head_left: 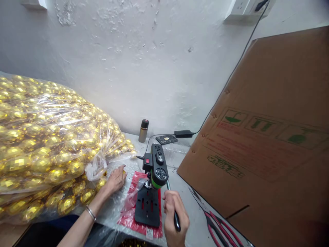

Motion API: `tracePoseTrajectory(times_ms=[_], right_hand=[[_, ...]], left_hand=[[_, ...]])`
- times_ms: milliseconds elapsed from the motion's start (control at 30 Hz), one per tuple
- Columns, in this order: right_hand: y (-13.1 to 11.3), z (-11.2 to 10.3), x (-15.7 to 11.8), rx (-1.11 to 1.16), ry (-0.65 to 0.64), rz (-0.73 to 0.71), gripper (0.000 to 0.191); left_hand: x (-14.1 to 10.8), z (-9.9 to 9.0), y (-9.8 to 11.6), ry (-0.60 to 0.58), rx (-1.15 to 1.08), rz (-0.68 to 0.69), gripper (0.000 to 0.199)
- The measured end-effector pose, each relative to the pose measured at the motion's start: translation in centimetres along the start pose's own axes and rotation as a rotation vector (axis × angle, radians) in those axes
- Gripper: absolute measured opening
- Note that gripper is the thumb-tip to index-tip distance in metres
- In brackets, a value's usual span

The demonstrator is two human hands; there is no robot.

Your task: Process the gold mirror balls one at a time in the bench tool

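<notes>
My left hand [117,180] is low over the plastic-covered table, with its fingers curled and a bit of a gold bead [124,172] showing at the fingertips. Beside it bulges a clear plastic bag [95,166] packed with shiny faceted gold beads [51,140]. My right hand [177,214] is wrapped around a rod with a black handle [177,221], whose thin shaft runs up beside a small black motorised machine [159,168]. That machine has a red switch, round vents and a slotted base plate [147,209] lying on a red plastic packet [128,219].
Scissors with red and black handles [219,228] lie at the right, by a large cardboard box [257,137]. Near the wall stand a small bottle with a black cap [143,131], a dark phone-like slab [166,139] and a power adapter [184,133] with its cable.
</notes>
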State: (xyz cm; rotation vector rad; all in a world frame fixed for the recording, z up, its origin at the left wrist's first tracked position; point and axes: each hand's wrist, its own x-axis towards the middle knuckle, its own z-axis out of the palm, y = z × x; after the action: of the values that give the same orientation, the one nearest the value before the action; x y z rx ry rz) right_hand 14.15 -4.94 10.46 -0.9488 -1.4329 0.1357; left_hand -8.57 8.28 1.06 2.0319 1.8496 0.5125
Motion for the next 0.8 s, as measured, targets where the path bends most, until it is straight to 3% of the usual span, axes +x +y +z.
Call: tracePoseTrajectory(times_ms=[133,367,467,533,667,800], right_hand=[[-0.2,0.0,0.1,-0.002,-0.003,0.011,0.025],[-0.6,0.0,0.5,-0.015,0.002,-0.005,0.026],[-1.2,-0.1,1.7,-0.035,0.002,0.015,0.030],[-1.7,-0.3,2.7,-0.057,-0.007,0.034,0.033],[-2.5,-0.5,4.2,-0.095,-0.020,0.045,0.038],[-2.7,-0.6,4.2,-0.084,-0.023,0.054,0.039]], left_hand=[[-2.0,1.1,0.8,-0.082,-0.095,0.054,0.048],[-2.5,-0.2,1.2,-0.131,-0.228,-0.099,0.039],[-2.7,-0.4,2.1,-0.132,-0.361,-0.129,0.048],[-3.3,-0.2,3.1,-0.128,-0.558,-0.127,0.058],[-4.8,0.9,5.0,-0.163,-1.156,-0.133,0.073],[-6.1,3.1,6.1,-0.070,-1.153,-0.091,0.068]])
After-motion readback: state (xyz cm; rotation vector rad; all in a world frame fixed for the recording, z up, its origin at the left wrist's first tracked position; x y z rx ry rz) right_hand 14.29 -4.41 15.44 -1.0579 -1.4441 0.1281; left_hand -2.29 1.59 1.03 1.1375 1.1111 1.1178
